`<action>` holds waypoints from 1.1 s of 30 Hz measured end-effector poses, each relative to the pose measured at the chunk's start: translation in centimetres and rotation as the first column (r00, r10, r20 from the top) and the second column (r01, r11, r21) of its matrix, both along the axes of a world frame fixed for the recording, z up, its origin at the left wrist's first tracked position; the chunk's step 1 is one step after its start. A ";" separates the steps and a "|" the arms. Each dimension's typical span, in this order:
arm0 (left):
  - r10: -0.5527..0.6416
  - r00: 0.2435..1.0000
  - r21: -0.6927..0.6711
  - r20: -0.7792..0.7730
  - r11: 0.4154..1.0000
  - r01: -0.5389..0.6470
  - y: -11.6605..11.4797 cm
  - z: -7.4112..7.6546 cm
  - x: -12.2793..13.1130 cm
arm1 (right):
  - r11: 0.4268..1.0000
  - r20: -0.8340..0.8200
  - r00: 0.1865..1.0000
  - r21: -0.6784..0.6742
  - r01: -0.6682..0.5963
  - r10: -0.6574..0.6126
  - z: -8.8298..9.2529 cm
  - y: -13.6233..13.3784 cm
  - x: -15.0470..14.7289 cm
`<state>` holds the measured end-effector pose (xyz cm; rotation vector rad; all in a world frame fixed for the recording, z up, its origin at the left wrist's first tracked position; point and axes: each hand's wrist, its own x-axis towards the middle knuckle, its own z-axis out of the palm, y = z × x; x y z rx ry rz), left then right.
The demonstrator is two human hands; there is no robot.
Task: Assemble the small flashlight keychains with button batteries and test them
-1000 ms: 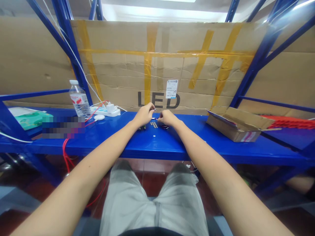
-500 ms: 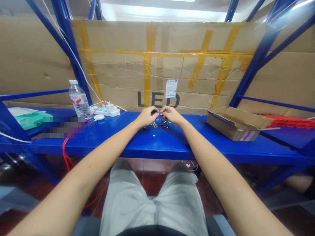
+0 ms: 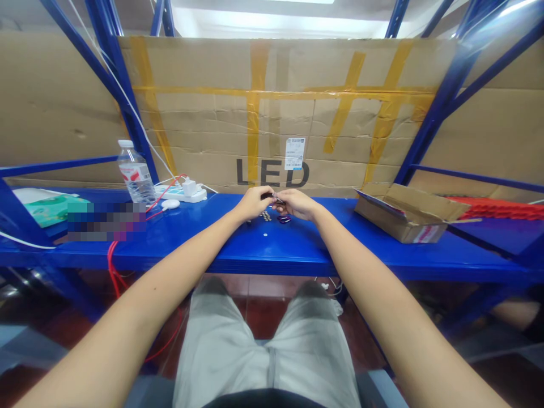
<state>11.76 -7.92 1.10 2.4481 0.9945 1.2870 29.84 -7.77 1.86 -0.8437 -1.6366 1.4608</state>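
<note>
My left hand [image 3: 255, 203] and my right hand [image 3: 296, 204] meet just above the blue tabletop, fingers closed in pinches. Between their fingertips shows a small dark, shiny metal piece [image 3: 278, 199], too small to name, which the right fingers grip. What the left fingers hold is mostly hidden behind the thumb. Below the hands lie several small silvery pieces [image 3: 266, 216] in a cluster. Beside them rests a shiny purple piece [image 3: 284, 219], perhaps a loop-shaped clip. A small round white spot [image 3: 266, 234] is nearer the table's front edge.
An open cardboard box [image 3: 410, 218] stands to the right, near red material [image 3: 501, 208]. At left are a water bottle [image 3: 136, 175], a power strip [image 3: 193, 195], red cables [image 3: 111, 263] and a green packet [image 3: 51, 207]. A large cardboard sheet [image 3: 204, 136] backs the blue table [image 3: 272, 249].
My right hand has turned and closed in against the left fingertips. The dark metal piece now shows between both hands, and the green piece on the table is no longer visible.
</note>
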 end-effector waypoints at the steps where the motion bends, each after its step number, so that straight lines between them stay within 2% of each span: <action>1: 0.030 1.000 0.005 0.005 1.000 -0.030 0.1 0.1 -0.1 | 0.999 -0.013 0.999 -0.009 -0.037 0.037 0.1 -0.1 0.2; 3: 0.086 0.996 0.010 0.005 0.996 -0.087 0.3 0.2 -0.4 | 0.999 -0.028 0.998 0.012 -0.048 0.049 0.2 -0.1 0.4; 6: 0.118 0.993 0.004 0.013 0.993 -0.118 0.4 0.2 -0.6 | 0.997 -0.038 0.999 0.078 0.028 -0.025 0.0 0.2 0.3; 10: 0.110 0.994 -0.013 0.022 0.994 -0.109 0.5 0.1 -0.3 | 0.989 -0.073 0.992 0.104 0.107 -0.100 -0.4 0.4 -0.3; 18: 0.078 0.997 -0.035 0.009 0.996 -0.078 0.7 -0.2 -0.3 | 0.984 -0.045 0.990 0.113 0.140 -0.136 -0.2 -0.2 -0.6; 23: 0.084 0.996 -0.061 -0.023 0.994 -0.086 1.1 -0.3 -0.3 | 0.974 0.013 0.988 0.174 0.147 -0.151 -0.5 0.0 -0.8; 28: 0.063 0.998 -0.088 -0.027 0.994 -0.065 1.3 -0.4 -0.5 | 0.940 0.092 0.973 0.294 0.176 -0.211 -0.7 0.3 -0.6; 33: 0.077 0.996 -0.007 -0.042 0.997 -0.078 0.9 -0.2 -0.9 | 0.891 0.184 0.936 0.403 0.208 -0.301 -0.7 0.7 -0.3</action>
